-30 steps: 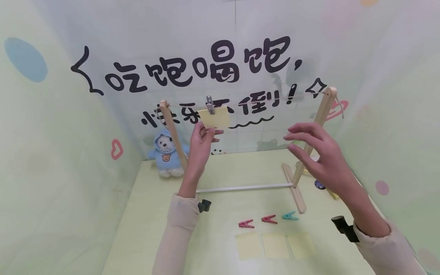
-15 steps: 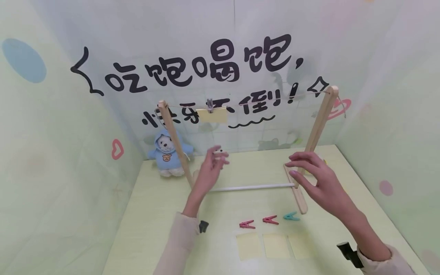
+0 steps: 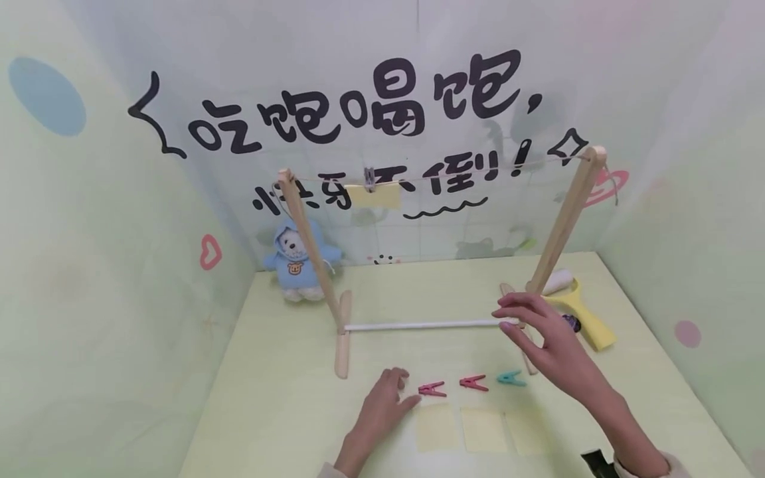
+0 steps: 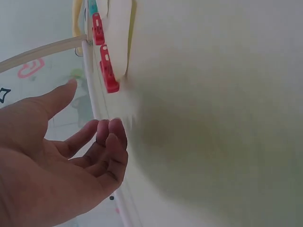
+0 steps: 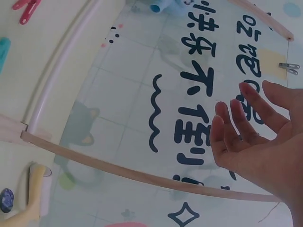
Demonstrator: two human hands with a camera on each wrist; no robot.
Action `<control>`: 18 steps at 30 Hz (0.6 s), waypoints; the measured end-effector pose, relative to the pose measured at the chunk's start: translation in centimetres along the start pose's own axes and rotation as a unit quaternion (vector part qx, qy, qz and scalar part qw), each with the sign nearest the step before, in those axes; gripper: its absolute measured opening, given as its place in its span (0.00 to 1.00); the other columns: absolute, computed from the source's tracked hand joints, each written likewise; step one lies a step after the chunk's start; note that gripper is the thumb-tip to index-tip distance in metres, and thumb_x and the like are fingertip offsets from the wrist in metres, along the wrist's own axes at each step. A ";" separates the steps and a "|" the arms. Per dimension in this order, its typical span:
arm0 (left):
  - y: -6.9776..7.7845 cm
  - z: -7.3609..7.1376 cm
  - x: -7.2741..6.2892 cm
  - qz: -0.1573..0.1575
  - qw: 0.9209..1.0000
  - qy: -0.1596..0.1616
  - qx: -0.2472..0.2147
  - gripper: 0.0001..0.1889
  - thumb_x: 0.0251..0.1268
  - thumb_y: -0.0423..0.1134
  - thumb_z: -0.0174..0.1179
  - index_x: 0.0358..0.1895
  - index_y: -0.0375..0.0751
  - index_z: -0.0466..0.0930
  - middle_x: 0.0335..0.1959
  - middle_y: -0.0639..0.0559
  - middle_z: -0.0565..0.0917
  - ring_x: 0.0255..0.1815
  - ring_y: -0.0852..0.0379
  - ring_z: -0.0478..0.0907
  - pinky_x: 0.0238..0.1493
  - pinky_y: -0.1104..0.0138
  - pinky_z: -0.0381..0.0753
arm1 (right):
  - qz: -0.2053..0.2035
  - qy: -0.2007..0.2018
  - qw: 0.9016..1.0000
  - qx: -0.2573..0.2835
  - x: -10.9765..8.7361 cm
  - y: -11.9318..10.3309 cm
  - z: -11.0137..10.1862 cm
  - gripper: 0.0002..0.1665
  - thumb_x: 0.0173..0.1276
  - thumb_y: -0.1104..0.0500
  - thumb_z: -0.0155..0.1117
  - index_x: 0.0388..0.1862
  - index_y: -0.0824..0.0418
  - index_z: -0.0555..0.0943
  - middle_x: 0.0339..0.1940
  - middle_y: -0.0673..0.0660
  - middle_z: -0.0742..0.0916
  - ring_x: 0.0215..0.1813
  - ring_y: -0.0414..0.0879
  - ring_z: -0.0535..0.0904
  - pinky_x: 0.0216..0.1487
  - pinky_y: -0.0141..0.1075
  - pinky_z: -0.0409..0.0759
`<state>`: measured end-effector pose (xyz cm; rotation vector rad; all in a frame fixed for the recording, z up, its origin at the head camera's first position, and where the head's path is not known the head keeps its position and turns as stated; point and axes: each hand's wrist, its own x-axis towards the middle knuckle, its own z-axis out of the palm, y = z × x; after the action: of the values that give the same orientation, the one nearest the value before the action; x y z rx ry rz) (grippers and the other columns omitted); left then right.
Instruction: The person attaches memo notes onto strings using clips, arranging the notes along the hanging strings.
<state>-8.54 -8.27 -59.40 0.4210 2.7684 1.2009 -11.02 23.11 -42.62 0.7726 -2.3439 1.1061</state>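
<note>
Left hand (image 3: 382, 408), empty, fingers loosely bent, is beside 3 pegs (image 3: 474, 383) and 3 notes (image 3: 483, 430), likely at pick-up, next needing a pinch; right hand (image 3: 546, 338) relaxed, empty; 1 clipped note (image 3: 382, 197) hangs on string (image 3: 433, 177).

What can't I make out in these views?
Head: the pale wooden rack foot on the right, partly hidden by the right hand.
Left wrist: the teal plastic clothespin, cut off by the top edge.
Right wrist: the light-blue plush toy, cut off by the top edge.

The table (image 3: 269, 398) bears 3 clips (image 3: 474, 382), 3 notes (image 3: 484, 430), 1 wooden frame (image 3: 342, 352), 1 plush (image 3: 301, 273), 1 yellow-handled roller (image 3: 592, 325).
</note>
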 end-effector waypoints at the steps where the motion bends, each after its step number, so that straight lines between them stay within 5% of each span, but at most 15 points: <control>1: -0.1 0.3 -0.6 -0.004 1.000 -0.001 0.003 0.23 0.74 0.47 0.74 0.58 0.37 0.78 0.44 0.51 0.79 0.41 0.59 0.76 0.36 0.66 0.78 | 0.001 -0.003 1.000 0.004 -0.2 0.1 0.4 0.21 0.67 0.76 0.75 0.53 0.56 0.90 0.60 0.57 0.86 0.68 0.36 0.77 0.67 0.17 0.67; 5: -0.2 0.9 -2.3 -0.021 1.000 -0.012 -0.001 0.25 0.63 0.47 0.81 0.56 0.41 0.79 0.48 0.54 0.75 0.48 0.56 0.72 0.40 0.68 0.78 | -0.001 -0.029 0.999 0.013 -0.9 0.9 2.4 0.21 0.67 0.75 0.75 0.52 0.54 0.90 0.57 0.54 0.87 0.60 0.41 0.82 0.62 0.21 0.74; 12: -1.0 1.8 -2.8 0.025 1.000 0.012 0.014 0.30 0.51 0.47 0.86 0.54 0.41 0.81 0.48 0.53 0.71 0.47 0.60 0.64 0.42 0.68 0.77 | 0.017 -0.116 0.992 0.044 -3.0 3.2 6.4 0.12 0.74 0.70 0.72 0.50 0.56 0.90 0.53 0.56 0.87 0.52 0.45 0.85 0.47 0.38 0.86; 18: -0.4 1.6 -2.2 -0.013 1.000 -0.023 0.012 0.26 0.49 0.42 0.88 0.49 0.44 0.83 0.50 0.57 0.68 0.50 0.60 0.62 0.50 0.66 0.79 | 0.007 -0.128 0.989 0.072 -4.4 3.8 9.6 0.10 0.74 0.71 0.71 0.48 0.59 0.89 0.51 0.56 0.86 0.49 0.45 0.86 0.43 0.38 0.86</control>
<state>-6.17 -8.05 -60.86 0.4095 2.7437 1.1382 -11.53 18.78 -52.99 1.0041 -2.5008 1.2580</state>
